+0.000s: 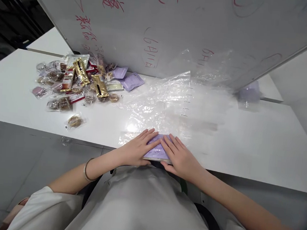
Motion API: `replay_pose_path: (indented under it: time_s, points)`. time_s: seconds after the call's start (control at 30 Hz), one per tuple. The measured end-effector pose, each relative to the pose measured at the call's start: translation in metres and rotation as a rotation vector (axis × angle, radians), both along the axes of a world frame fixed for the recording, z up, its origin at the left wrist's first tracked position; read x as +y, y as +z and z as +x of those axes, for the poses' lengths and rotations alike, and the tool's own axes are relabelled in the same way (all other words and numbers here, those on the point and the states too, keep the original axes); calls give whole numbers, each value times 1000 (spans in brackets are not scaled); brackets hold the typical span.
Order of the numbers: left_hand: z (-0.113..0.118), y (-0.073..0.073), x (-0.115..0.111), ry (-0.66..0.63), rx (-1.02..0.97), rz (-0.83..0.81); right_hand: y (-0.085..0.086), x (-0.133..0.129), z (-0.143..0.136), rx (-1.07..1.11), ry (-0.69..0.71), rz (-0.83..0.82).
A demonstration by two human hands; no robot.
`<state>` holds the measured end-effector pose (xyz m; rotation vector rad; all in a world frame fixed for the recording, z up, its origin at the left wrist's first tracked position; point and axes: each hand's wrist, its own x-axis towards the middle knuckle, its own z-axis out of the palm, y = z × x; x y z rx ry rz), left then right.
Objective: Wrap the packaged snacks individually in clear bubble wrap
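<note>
Both the left hand (138, 148) and the right hand (180, 156) rest palm-down, fingers outstretched and uncurled, on a purple packet (157, 151). It lies beneath and between the fingers at the near edge of the white bench (101, 130). Whether the thumbs pinch its near side cannot be told. Clear plastic (155, 108) spreads just beyond the fingers; whether it encloses the packet is unclear. Well to the left of the fingers is a heap of wrapped snacks (76, 79); beyond the plastic rises a whiteboard (176, 24). The packet is probably light, pliable and rather slippery, its contents possibly fragile; its two side edges seem the best holds.
</note>
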<state>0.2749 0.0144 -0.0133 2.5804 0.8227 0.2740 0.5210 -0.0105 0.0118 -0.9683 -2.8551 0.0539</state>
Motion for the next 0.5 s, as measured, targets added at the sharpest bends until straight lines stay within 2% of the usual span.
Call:
replay_pose_path:
  time_s: [0.07,0.13,0.2,0.27,0.33,0.4,0.43,0.5]
  points:
    - [-3,4,-7,0,19,29,-7,-9,2,-48,7,3]
    - [-9,12,-14,0,49,38,-5,-13,10,-52,34,-21]
    - [-19,26,-16,11,85,8,6,-11,22,-17,27,-119]
    - [-30,43,-10,46,109,-60,22,0,34,28,-26,-312]
    - [-42,61,8,110,81,-167,40,19,45,64,-104,-561]
    - [-50,71,36,196,-20,-323,54,46,53,95,-187,-799]
    - [-53,72,52,237,-86,-421,57,61,56,116,-240,-894]
    - [-55,64,81,348,-224,-594,58,92,60,167,-373,-1014]
